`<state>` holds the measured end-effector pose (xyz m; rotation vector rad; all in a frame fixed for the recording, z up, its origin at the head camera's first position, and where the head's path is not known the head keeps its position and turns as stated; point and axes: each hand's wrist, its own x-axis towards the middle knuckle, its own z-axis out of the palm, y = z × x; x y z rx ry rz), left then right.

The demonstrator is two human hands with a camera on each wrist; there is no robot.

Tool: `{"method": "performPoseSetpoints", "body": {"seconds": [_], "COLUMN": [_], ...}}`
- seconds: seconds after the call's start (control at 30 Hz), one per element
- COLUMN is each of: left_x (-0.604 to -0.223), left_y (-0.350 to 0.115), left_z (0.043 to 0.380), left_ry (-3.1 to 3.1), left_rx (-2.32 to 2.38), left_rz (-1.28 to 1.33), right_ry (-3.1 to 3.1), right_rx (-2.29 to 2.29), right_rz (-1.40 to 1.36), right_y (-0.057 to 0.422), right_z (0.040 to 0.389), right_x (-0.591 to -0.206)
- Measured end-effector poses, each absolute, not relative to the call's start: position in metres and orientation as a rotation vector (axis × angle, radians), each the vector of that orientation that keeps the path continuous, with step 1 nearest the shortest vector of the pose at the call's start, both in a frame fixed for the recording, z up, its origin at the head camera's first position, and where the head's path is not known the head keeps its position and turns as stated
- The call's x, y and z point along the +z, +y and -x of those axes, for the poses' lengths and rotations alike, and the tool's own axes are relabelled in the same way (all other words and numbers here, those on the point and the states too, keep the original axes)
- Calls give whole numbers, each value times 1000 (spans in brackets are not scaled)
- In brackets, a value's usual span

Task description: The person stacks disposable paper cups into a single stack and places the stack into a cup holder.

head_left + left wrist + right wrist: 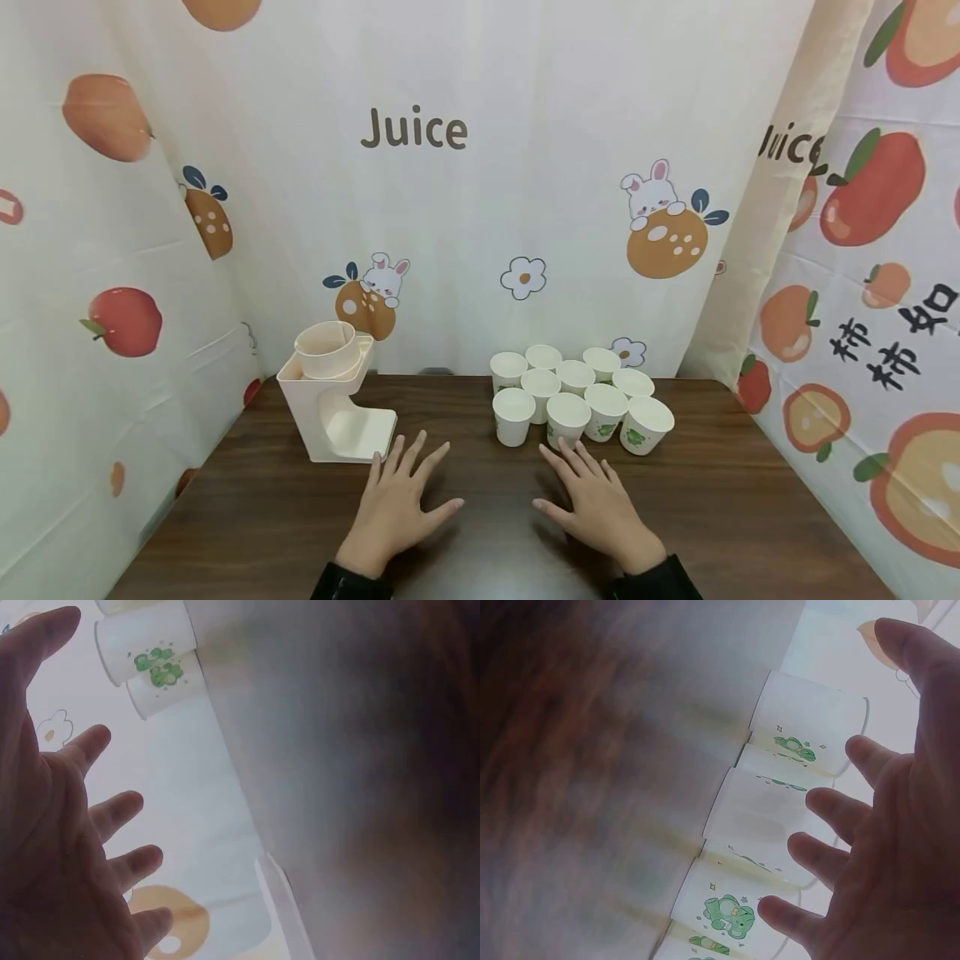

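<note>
I find the dark wooden counter carrying everything in view, closed in on three sides by a printed fruit-and-rabbit curtain. Ahead of my left fingers, and slightly to their left, stands a cream juicer, its open bay turned toward me; I judge it is set that way so a cup can be slid under it from the front. Just beyond my right fingers sits a cluster of white paper cups, all upright with mouths open, packed touching one another in rows, presumably to keep the stock compact and within reach. The nearest cup stands just off my right fingertips, not touched.

My left hand lies palm down on the counter, fingers spread and straight, holding nothing. My right hand rests likewise, fingers splayed apart and gripping nothing. The two hands lie near each other but apart, between the juicer and the cups, in what I read as a resting posture.
</note>
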<state>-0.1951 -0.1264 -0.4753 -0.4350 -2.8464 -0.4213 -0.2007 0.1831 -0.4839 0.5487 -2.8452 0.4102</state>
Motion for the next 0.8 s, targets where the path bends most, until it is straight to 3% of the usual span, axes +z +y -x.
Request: {"method": "performPoseSetpoints", "body": {"seconds": [0.8], "left_x": [-445], "left_y": [-193], "left_z": [201], "left_ry": [-2680], "left_rx": [-478], "left_rz": [309], "right_ry": [-2856], "right_rx": [459], "right_rz": [-617], "right_y": [181], "right_z": [200], "right_x": [-482]}}
